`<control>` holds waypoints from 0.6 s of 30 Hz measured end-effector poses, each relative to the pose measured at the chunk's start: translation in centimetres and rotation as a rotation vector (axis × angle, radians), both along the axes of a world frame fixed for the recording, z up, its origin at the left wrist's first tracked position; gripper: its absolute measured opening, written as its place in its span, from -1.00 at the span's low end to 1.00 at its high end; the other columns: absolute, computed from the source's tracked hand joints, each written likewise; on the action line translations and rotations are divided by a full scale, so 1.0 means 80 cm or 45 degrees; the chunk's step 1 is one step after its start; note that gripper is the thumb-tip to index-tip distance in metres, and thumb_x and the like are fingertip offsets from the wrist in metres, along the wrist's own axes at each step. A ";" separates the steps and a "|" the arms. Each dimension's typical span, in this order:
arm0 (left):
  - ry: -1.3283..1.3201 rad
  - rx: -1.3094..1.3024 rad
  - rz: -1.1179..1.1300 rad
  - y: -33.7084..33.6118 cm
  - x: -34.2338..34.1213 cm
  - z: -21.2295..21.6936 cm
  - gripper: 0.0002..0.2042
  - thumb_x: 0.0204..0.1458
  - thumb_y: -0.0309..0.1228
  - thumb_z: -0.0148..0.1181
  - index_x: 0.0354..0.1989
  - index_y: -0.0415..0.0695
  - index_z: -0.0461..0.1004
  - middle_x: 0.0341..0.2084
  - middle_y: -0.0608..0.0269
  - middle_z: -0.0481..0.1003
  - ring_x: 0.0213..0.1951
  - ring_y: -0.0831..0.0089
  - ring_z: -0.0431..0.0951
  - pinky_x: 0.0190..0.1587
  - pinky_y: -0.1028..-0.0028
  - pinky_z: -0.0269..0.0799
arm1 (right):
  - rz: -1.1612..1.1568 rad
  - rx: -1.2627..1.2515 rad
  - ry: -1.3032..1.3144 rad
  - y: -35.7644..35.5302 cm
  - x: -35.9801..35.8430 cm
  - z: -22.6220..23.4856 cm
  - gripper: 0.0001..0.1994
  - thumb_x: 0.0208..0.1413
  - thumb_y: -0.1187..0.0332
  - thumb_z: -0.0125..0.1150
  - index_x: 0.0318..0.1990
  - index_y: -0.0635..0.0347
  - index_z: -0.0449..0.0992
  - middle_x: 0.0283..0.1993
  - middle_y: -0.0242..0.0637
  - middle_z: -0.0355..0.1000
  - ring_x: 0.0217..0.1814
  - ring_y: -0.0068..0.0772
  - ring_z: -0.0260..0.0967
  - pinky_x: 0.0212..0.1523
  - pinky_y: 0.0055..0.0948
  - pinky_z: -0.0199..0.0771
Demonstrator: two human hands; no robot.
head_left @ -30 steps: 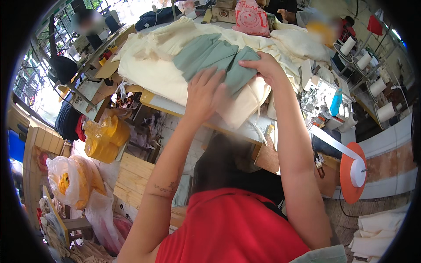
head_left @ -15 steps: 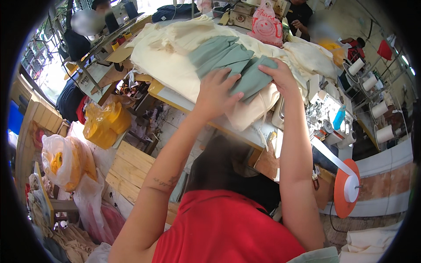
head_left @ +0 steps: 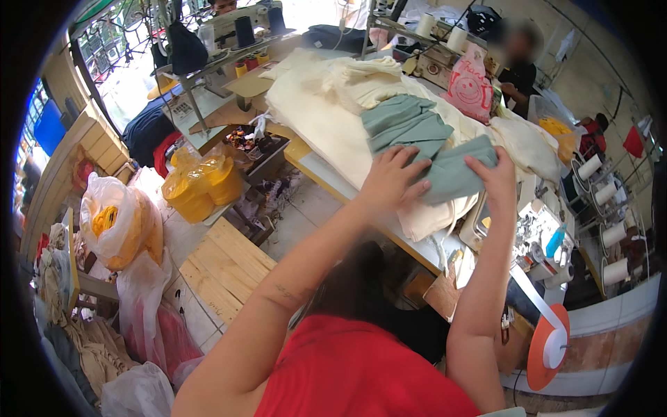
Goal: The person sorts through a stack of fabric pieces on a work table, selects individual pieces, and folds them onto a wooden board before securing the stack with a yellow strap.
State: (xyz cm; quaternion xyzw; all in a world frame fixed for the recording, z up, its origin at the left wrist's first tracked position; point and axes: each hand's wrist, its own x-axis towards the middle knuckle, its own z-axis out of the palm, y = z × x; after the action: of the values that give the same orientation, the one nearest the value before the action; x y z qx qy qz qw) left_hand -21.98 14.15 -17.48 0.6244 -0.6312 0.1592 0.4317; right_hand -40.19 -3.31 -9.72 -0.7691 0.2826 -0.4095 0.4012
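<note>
A folded piece of grey-green fabric (head_left: pixel 455 172) lies over the table's near side. My right hand (head_left: pixel 499 179) grips its right edge between thumb and fingers. Flat against the left side of the green cloth rests my left hand (head_left: pixel 396 182), its fingers spread. Just beyond it, more green cloth (head_left: pixel 406 119) lies in layered folds. Beneath and around both is a large heap of cream fabric (head_left: pixel 313 115), part of which hangs toward the table's front edge.
A sewing machine (head_left: pixel 479 221) stands at the right, beside a white tape reel with an orange disc (head_left: pixel 549 347). Thread cones (head_left: pixel 613 235) line a rack at far right. Left are yellow bundles (head_left: pixel 201 184), plastic bags (head_left: pixel 114 219) and a wooden bench (head_left: pixel 226 267). A co-worker (head_left: pixel 517 76) is behind the table.
The view has shifted, so the table and fabric appear farther right and lower. My hands stay at the green cloth, and its right piece looks flatter and more spread out.
</note>
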 end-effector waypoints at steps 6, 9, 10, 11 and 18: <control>0.715 -0.120 -0.367 0.051 -0.021 0.021 -0.23 0.05 -0.04 0.32 0.35 -0.24 0.22 0.29 0.01 0.31 0.34 0.09 0.25 0.37 0.18 0.09 | 0.095 0.034 0.193 0.104 -0.049 0.108 -0.53 -0.21 0.38 0.62 -0.16 0.24 0.46 -0.28 -0.33 0.52 -0.25 -0.55 0.47 -0.22 -0.50 0.49; 0.826 -0.044 -0.615 0.091 -0.054 0.038 -0.06 -0.10 -0.03 0.46 0.41 -0.21 0.13 0.31 0.02 0.28 0.35 0.19 0.24 0.36 0.23 0.13 | 0.362 -0.082 0.378 0.144 -0.045 0.124 -0.52 -0.27 0.40 0.62 -0.18 0.21 0.47 -0.30 -0.36 0.51 -0.25 -0.57 0.46 -0.20 -0.49 0.49; 1.035 0.105 -0.734 0.102 -0.067 0.041 0.00 -0.19 -0.04 0.54 0.41 -0.22 0.12 0.24 -0.06 0.33 0.28 0.18 0.32 0.32 0.22 0.21 | 0.451 -0.046 0.400 0.154 -0.039 0.123 -0.52 -0.30 0.40 0.62 -0.19 0.19 0.48 -0.29 -0.38 0.51 -0.24 -0.58 0.46 -0.18 -0.47 0.50; 1.245 0.252 -0.850 0.115 -0.076 0.045 0.07 -0.28 -0.06 0.61 0.41 -0.22 0.11 0.17 -0.13 0.37 0.20 0.17 0.41 0.27 0.21 0.29 | 0.477 -0.010 0.421 0.163 -0.031 0.119 -0.52 -0.31 0.40 0.63 -0.19 0.19 0.48 -0.29 -0.38 0.51 -0.24 -0.58 0.45 -0.18 -0.47 0.50; 1.669 0.543 -0.954 0.175 -0.066 0.005 -0.29 0.16 -0.05 0.30 0.34 -0.26 0.23 0.10 0.05 0.45 0.10 0.36 0.49 0.15 0.33 0.42 | 0.485 0.164 0.429 0.191 0.007 0.045 -0.42 -0.20 0.24 0.65 -0.07 0.30 0.46 -0.23 -0.28 0.52 -0.18 -0.43 0.48 -0.13 -0.41 0.52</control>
State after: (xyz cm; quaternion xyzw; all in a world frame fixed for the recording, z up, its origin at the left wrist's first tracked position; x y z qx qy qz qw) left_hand -27.26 28.17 -17.11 0.4058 -0.4331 -0.5229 0.6118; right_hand -39.63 11.93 -6.08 -0.8386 0.2209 -0.1739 0.4666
